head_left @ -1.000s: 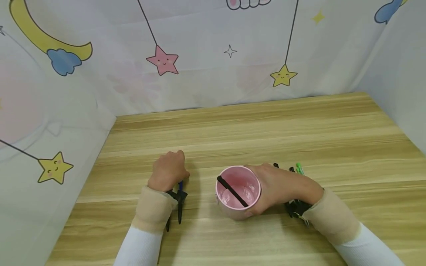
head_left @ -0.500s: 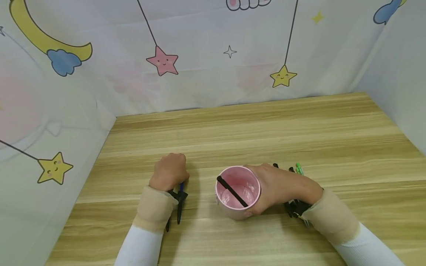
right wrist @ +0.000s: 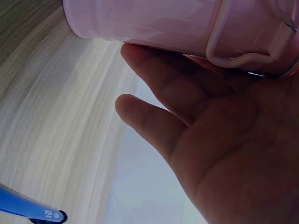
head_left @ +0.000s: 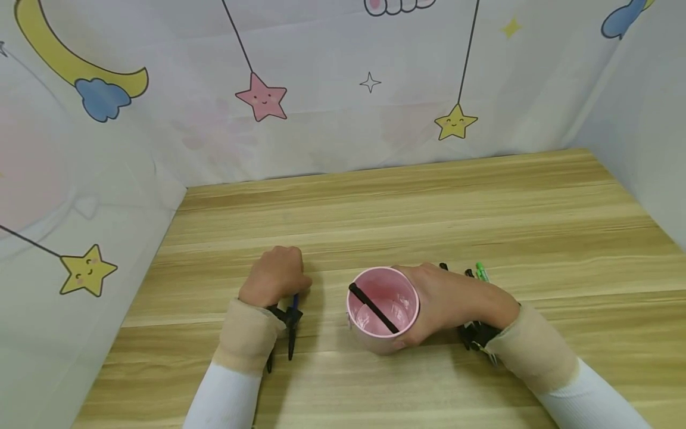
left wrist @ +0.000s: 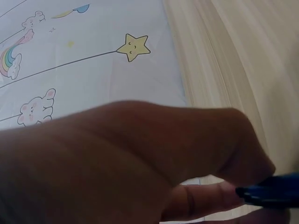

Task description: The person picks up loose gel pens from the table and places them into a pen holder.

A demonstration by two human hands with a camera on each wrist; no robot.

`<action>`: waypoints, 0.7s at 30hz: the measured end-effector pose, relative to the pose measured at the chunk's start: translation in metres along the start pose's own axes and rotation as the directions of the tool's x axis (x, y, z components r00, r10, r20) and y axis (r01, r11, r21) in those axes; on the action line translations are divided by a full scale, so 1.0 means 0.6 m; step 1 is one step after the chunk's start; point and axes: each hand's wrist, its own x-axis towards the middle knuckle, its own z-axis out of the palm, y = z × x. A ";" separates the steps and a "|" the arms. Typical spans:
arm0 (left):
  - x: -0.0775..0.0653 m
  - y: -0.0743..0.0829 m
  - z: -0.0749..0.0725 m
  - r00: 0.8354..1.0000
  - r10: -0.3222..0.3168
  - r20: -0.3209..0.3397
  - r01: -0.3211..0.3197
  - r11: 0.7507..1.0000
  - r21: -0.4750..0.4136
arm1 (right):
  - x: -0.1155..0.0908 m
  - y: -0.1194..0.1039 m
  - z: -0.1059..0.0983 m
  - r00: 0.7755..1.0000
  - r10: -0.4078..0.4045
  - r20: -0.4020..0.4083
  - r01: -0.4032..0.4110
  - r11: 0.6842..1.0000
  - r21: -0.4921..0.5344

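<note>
My left hand (head_left: 276, 274) is low over the table on the left, knuckles up. In the left wrist view, its thumb and fingers pinch a dark blue pen (left wrist: 273, 190), most of which runs out of the frame. My right hand (head_left: 436, 301) grips the right side of a pink cup (head_left: 383, 345), thumb toward me and fingers behind. The cup appears upright on the table. Inside it a black pen (head_left: 373, 308) leans diagonally from the rim. The right wrist view shows the fingers along the pink cup (right wrist: 154, 21), near a wire-like loop on its side.
Under and beyond my right wrist lie a green pen (head_left: 482, 271) and black-ended pens (head_left: 443, 266), partly hidden. A blue pen (right wrist: 30, 205) shows in the right wrist view. The wooden table (head_left: 375, 208) ends at a printed cloth backdrop (head_left: 332, 131) at the back and sides.
My left hand has shifted slightly to the right, and its thumb shows farther out. The right hand and the pink cup stay where they were.
</note>
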 end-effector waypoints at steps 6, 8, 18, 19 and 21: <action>0.002 -0.001 0.000 1.000 0.028 -0.005 -0.028 0.998 -0.055 | 0.000 -0.001 0.000 1.000 -0.009 -0.003 0.009 1.000 0.001; 0.002 -0.002 -0.001 0.998 0.056 -0.023 -0.058 0.996 -0.072 | 0.000 -0.001 0.000 1.000 -0.009 -0.002 0.009 1.000 -0.002; 0.007 -0.003 -0.002 0.989 0.135 -0.064 -0.141 0.985 -0.097 | 0.001 0.000 0.000 1.000 -0.004 0.001 0.004 1.000 0.019; 0.008 -0.003 -0.003 0.989 0.131 -0.063 -0.137 0.986 -0.099 | 0.001 0.000 0.000 1.000 -0.005 0.001 0.005 1.000 0.017; 0.008 -0.001 -0.004 0.991 0.122 -0.060 -0.128 0.986 -0.104 | 0.001 0.000 0.000 1.000 -0.005 0.001 0.005 1.000 0.015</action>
